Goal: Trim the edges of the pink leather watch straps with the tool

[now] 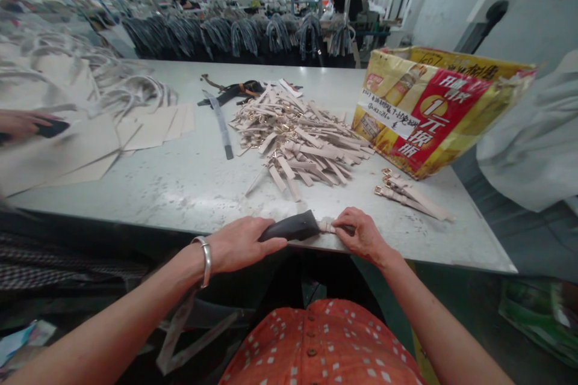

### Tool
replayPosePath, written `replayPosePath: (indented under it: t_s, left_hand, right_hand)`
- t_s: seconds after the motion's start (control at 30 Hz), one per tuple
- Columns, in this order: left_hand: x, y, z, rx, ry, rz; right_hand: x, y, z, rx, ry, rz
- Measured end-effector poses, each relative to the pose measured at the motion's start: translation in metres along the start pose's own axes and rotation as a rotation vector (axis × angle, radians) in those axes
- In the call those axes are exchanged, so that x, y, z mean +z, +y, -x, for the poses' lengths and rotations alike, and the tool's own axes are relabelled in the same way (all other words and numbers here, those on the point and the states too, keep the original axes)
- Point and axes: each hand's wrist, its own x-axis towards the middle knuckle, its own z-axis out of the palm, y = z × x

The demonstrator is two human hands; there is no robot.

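Strap (327, 227), pale, lies at the near edge of the white table (180, 189), long axis running left-right; right hand (359, 236), nearer, pinches its right end; left hand's (241, 245) fingers wrap a black handheld tool (291, 227) at its left

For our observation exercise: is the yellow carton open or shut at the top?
Open: the yellow carton shows its inside wall beyond the front rim. Contents: cannot tell.

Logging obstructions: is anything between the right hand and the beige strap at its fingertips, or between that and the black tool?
Nothing visible: the right hand pinches the beige strap, and the left hand holds the black tool at its other end. The strap pile lies beyond.
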Motion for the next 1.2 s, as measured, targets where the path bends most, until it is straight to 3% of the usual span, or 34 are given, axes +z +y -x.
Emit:
replayPosePath:
  t_s: [0.17, 0.43, 0.6, 0.87, 1.2]
  left_hand:
    - [0.007, 0.0, 0.008, 0.032, 0.048, -0.124]
    - [0.023, 0.028, 0.001, 0.143, 0.094, -0.368]
    - [0.024, 0.036, -0.012, 0.156, 0.106, -0.36]
    - [0.019, 0.017, 0.001, 0.107, 0.082, -0.344]
    - [0.032, 0.037, -0.006, 0.118, 0.136, -0.349]
  right_hand:
    - [0.001, 0.001, 0.002, 0.018, 0.011, -0.026]
    - [-0.001, 0.005, 0.002, 0.06, -0.007, -0.098]
    - [0.001, 0.011, 0.002, 0.106, -0.024, -0.126]
    - [0.0, 0.009, 0.002, 0.104, -0.009, -0.118]
    - [0.003, 0.01, 0.0, 0.134, -0.004, -0.107]
